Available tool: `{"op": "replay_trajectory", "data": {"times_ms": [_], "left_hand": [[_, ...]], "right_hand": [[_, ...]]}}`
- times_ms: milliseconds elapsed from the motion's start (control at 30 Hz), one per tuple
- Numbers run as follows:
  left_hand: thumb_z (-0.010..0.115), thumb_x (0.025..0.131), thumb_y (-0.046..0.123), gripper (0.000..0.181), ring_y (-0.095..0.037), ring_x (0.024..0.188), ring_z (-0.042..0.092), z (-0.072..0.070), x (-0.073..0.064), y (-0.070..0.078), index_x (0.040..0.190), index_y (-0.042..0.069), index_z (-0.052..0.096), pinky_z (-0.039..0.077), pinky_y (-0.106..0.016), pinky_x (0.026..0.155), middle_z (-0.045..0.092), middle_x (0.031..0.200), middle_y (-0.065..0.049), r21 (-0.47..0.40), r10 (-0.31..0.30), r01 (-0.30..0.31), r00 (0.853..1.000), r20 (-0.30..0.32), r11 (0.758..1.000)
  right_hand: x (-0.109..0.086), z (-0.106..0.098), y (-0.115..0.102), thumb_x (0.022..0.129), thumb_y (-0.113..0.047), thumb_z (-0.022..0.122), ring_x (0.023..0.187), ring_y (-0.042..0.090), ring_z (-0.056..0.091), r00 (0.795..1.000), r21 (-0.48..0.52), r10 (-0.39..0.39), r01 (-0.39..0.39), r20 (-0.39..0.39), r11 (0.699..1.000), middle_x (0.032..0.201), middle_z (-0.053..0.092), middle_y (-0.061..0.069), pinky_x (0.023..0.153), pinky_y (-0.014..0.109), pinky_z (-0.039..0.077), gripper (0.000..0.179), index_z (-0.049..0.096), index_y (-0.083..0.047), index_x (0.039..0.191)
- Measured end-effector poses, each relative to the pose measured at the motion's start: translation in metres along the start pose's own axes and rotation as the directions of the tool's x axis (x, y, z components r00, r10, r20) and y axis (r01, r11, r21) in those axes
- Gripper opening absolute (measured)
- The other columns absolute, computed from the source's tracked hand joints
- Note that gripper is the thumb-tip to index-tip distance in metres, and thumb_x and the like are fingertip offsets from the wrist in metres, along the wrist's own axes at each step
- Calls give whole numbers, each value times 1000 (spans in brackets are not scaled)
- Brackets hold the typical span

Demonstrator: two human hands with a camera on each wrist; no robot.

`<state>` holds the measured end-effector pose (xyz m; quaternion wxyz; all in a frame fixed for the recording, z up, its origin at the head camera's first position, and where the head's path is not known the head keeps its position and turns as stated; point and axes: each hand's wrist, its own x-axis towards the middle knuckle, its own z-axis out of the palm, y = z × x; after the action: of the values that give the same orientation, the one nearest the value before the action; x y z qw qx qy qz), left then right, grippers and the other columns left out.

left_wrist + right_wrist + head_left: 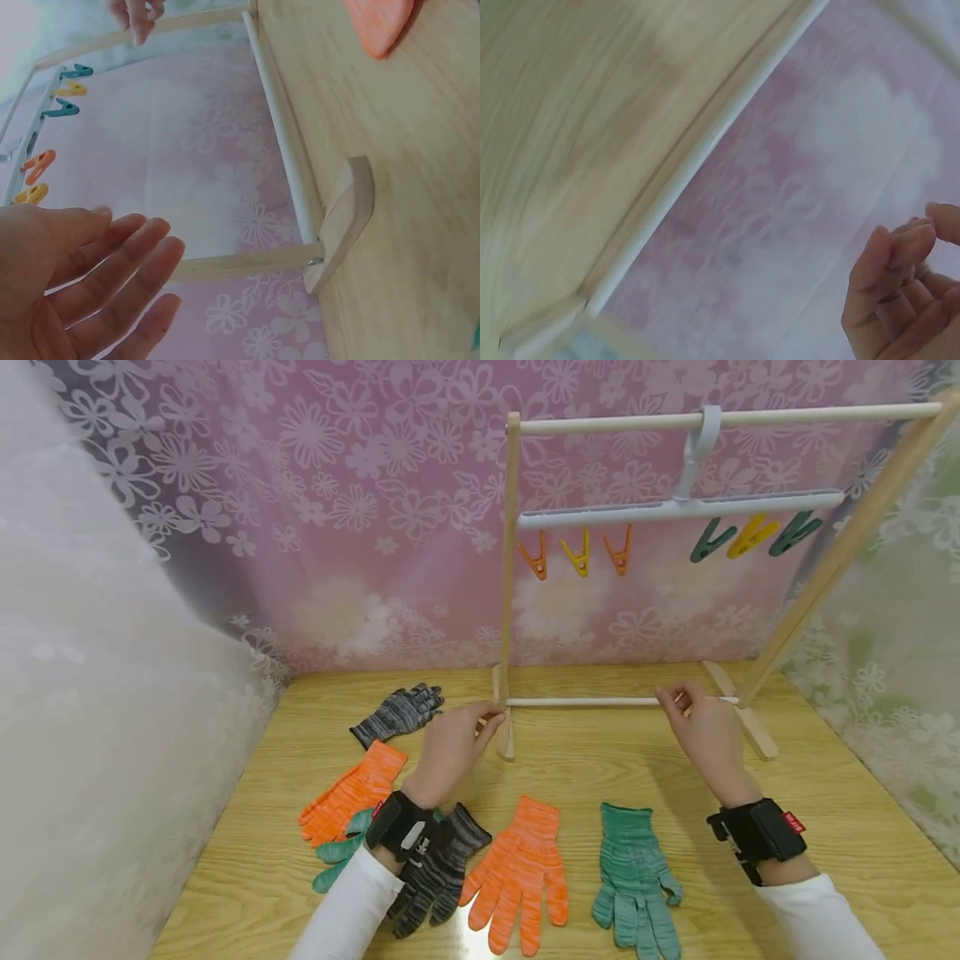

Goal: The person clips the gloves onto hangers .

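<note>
My left hand (452, 747) is near the foot of the rack's left post (509, 568), fingers loosely bent and holding nothing; the left wrist view shows the relaxed fingers (124, 300) apart from the wood. My right hand (705, 735) overlaps the right end of the white lower bar (585, 702) in the head view. Its fingers (889, 262) are loosely curled, with nothing in them. A white hanger (645, 510) hangs from the top rod, carrying orange and yellow clothespins (576, 553) at left and green and yellow clothespins (752, 537) at right.
Knitted gloves lie on the wooden table: a grey-black glove (401, 712) and an orange glove (356, 789) at left, a green glove (337, 856) and a dark glove (442, 881) partly under my left arm, another orange glove (521, 868) mid-front, another green glove (636, 877) at right.
</note>
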<state>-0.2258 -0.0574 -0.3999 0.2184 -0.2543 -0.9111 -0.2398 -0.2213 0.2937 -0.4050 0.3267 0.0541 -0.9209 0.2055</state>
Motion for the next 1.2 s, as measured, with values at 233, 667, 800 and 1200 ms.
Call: {"op": "replay_trajectory", "data": {"times_ms": [233,667,800,1200], "left_hand": [[63,103,28,25,-17,72,71,-2,37,-10,118,12,75,42,-24,42,77,94,-4,-30,-25,21,990,-139,999],[63,103,29,53,-32,111,65,-2,98,-16,143,-1,49,56,-41,86,61,132,-18,-208,-150,106,966,-212,972],[61,103,34,62,-34,120,62,4,110,-18,151,-1,41,58,-42,87,55,143,-19,-265,-184,141,973,-142,954],[54,107,26,45,-26,114,67,18,130,-25,146,7,47,57,-31,94,65,129,-16,-467,-136,71,985,-106,881]], "right_hand": [[27,-25,56,106,-36,55,52,9,41,974,19,227,-227,-13,974,85,60,18,44,27,28,37,57,2,107],[68,-44,131,101,-48,54,103,48,50,856,32,515,-514,-48,857,120,49,30,71,49,38,79,22,1,153],[73,-39,142,102,-45,52,124,55,45,872,63,489,-489,11,870,144,39,39,90,64,40,86,9,2,160],[75,-20,167,108,-25,50,99,8,69,903,140,429,-424,-12,895,128,61,29,61,3,32,41,51,4,136]]}}
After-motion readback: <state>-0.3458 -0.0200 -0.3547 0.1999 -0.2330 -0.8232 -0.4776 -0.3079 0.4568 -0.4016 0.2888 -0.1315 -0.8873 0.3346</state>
